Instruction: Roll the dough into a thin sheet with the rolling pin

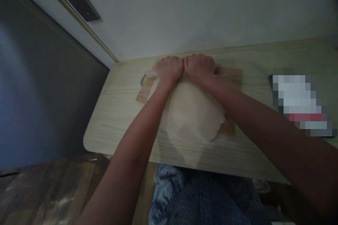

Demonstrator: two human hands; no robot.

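A broad, thin, pale sheet of what looks like rolled-out dough [195, 119] lies over a wooden board [233, 77]. Its near edge is wavy and hangs past the board onto the table. At the far side of the sheet, my left hand [170, 67] is closed with its fingers curled over the dough. My right hand [200, 66] is closed the same way, right beside the left, with the thumbs side touching. Whether a rolling pin is inside the rolled far edge is hidden by my hands. A metal handle [143, 80] sticks out at the board's left end.
The board rests on a light wood-grain table [105, 119] against a pale wall [198, 10]. At the right lies a pixelated phone-like object [298, 98]. A grey-blue panel [39, 95] stands at the left, and a metal plate [79, 0] is fixed above.
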